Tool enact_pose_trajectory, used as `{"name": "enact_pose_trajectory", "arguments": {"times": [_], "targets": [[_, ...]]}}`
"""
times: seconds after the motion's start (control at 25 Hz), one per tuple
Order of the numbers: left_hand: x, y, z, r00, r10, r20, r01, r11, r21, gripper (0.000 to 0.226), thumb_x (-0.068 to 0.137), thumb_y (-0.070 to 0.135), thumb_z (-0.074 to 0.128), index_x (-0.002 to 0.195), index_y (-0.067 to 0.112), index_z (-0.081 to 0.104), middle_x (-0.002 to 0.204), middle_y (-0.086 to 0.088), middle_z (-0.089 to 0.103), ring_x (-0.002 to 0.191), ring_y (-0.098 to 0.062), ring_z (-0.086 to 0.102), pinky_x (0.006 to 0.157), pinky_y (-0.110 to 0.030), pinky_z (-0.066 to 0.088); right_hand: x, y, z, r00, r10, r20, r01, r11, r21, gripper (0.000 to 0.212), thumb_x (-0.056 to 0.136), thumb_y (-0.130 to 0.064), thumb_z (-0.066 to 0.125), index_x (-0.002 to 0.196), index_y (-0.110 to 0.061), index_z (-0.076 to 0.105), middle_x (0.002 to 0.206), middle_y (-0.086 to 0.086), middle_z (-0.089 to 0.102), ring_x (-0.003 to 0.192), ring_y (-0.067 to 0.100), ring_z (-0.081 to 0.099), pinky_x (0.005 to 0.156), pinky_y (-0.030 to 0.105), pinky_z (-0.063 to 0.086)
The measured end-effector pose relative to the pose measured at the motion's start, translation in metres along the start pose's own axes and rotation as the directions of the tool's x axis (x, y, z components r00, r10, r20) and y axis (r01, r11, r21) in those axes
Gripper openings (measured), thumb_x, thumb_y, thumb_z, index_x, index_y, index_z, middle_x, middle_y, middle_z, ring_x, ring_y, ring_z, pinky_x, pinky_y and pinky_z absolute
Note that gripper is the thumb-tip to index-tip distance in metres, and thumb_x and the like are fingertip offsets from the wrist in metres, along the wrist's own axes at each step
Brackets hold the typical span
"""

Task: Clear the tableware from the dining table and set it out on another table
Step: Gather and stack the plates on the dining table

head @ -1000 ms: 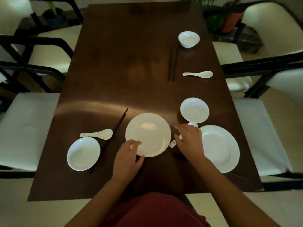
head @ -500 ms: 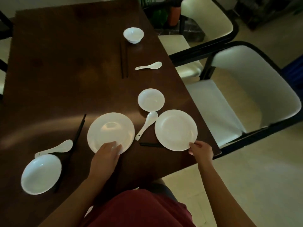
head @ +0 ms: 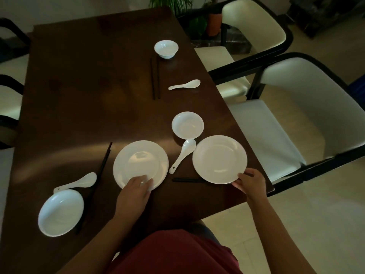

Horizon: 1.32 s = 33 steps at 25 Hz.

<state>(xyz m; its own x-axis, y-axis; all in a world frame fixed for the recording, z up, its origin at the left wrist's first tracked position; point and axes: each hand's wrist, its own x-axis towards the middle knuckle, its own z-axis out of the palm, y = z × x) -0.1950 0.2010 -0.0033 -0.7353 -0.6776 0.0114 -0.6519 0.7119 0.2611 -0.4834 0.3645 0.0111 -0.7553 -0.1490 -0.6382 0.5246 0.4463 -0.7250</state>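
Note:
On the dark wooden dining table (head: 88,95) lie white dishes. My left hand (head: 134,192) grips the near rim of a white plate (head: 140,161) at the table's middle front. My right hand (head: 249,183) holds the near right rim of a second white plate (head: 219,158) by the table's right edge. Between the plates lies a white spoon (head: 182,155). A small shallow bowl (head: 187,125) sits just behind it. Black chopsticks (head: 186,180) poke out from under the right plate.
At front left are a shallow bowl (head: 61,212), a spoon (head: 79,182) and black chopsticks (head: 94,186). Farther back stand a deep bowl (head: 166,49), a chopstick pair (head: 155,78) and a spoon (head: 184,85). White-cushioned black chairs (head: 286,123) line the right side, potted plants (head: 213,22) behind.
My right hand left the spoon between the plates and went to the right plate's near rim. My left hand stayed on the middle plate. The view swung to the right.

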Motion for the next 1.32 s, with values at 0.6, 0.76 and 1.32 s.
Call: {"name": "enact_pose_trajectory", "arguments": {"times": [0.6, 0.76, 1.32], "targets": [[-0.003, -0.007, -0.025, 0.674, -0.691, 0.261, 0.52, 0.193, -0.832, 0.016, 0.09, 0.023, 0.055, 0.103, 0.019, 0.065, 0.101, -0.005, 0.07, 0.088, -0.013, 0.067, 0.082, -0.033, 0.054, -0.069, -0.022, 0.099, 0.879, -0.093, 0.467, 0.149, 0.985, -0.084, 0.016, 0.085, -0.001, 0.058, 0.094, -0.014, 0.058, 0.085, 0.005, 0.068, 0.074, 0.013, 0.068, 0.053, 0.02, 0.056], [-0.003, -0.034, -0.031, 0.585, -0.769, 0.258, 0.622, 0.22, -0.752, 0.025, 0.086, 0.013, 0.061, 0.11, 0.007, 0.064, 0.088, -0.004, 0.068, 0.075, -0.013, 0.067, 0.078, -0.035, 0.056, -0.071, -0.016, 0.156, 0.85, -0.007, 0.527, 0.138, 0.968, -0.208, 0.016, 0.083, -0.002, 0.056, 0.095, -0.013, 0.058, 0.09, 0.007, 0.061, 0.082, 0.018, 0.065, 0.049, 0.02, 0.055], [-0.003, -0.043, -0.012, 0.512, -0.838, 0.185, 0.707, 0.289, -0.646, 0.012, 0.078, 0.014, 0.069, 0.089, 0.012, 0.063, 0.08, 0.003, 0.063, 0.075, -0.012, 0.059, 0.065, -0.021, 0.042, -0.066, 0.001, 0.178, 0.762, -0.334, 0.555, 0.642, 0.504, -0.578, 0.011, 0.084, -0.013, 0.061, 0.093, -0.006, 0.06, 0.095, 0.011, 0.063, 0.083, 0.02, 0.06, 0.073, 0.025, 0.046]]}}
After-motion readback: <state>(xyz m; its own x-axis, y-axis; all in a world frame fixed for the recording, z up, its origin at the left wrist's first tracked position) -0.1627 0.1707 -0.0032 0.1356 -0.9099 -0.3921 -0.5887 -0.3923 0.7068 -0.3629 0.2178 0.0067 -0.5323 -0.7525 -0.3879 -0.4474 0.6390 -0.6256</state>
